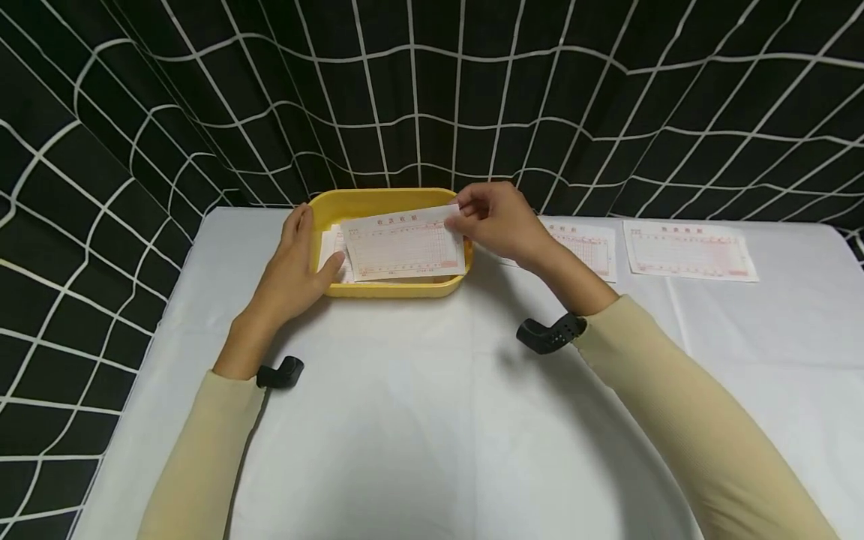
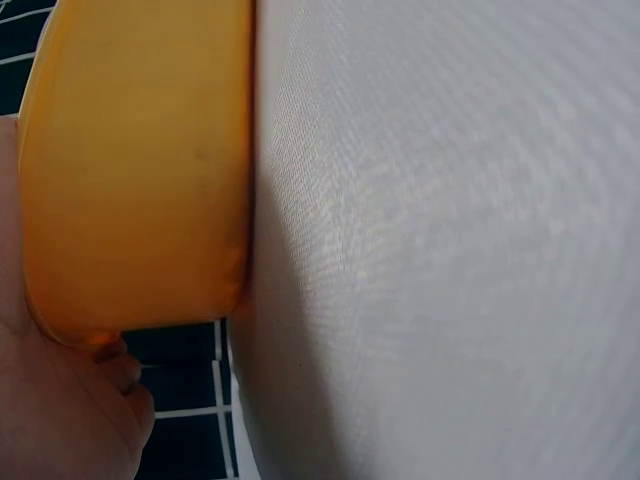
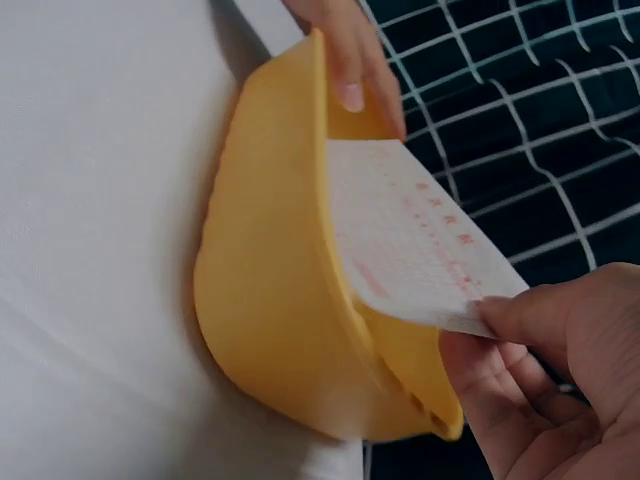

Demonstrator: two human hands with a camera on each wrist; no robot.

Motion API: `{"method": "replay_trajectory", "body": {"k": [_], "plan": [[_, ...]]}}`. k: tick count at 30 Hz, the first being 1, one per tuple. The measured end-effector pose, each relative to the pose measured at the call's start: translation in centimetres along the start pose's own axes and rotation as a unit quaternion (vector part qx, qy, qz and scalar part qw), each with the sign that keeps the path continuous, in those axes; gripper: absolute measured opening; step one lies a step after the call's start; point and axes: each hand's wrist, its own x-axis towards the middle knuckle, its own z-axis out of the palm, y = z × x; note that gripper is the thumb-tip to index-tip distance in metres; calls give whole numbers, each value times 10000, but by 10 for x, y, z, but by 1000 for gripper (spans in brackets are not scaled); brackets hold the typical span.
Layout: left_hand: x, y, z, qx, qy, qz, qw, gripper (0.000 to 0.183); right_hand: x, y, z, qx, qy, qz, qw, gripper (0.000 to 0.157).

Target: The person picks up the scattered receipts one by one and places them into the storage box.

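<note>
And at the tabletop's [image 1: 378, 397] far edge, the right hand [image 1: 499, 221] pinches a printed slip [image 1: 405, 244]; the left hand [image 1: 289, 266] grips the yellow tub [image 1: 388, 290]!

The right hand [image 1: 502, 225] pinches a slip [image 1: 405, 246] over a tub [image 1: 391, 290], perhaps touching papers [image 1: 330, 244] inside.

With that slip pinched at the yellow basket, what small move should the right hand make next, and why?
Probably the right hand should lift the pinched slip clear of the yellow basket, toward the right of the table: it holds the slip by one end, the left hand grips the basket, and two similar slips already lie over there.
</note>
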Motion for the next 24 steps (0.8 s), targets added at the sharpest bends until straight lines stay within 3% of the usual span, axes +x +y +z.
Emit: {"method": "replay_trajectory", "body": {"k": [6,12,17,24], "plan": [[0,0,1,31,-1,-96,9999,92,0,-7,17,-713,-81,-489,9962,19],[-1,0,-1,42,-29,-147,9999,93,-7,-8,27,-1552,-187,-1004,9826,28],[-1,0,-1,19,-36,-152,9999,93,-13,-7,21,-1998,155,-1122,9733,38],[0,0,-1,66,-17,-189,9998,92,-28,-1,1,-1947,650,-1330,9696,35]]}}
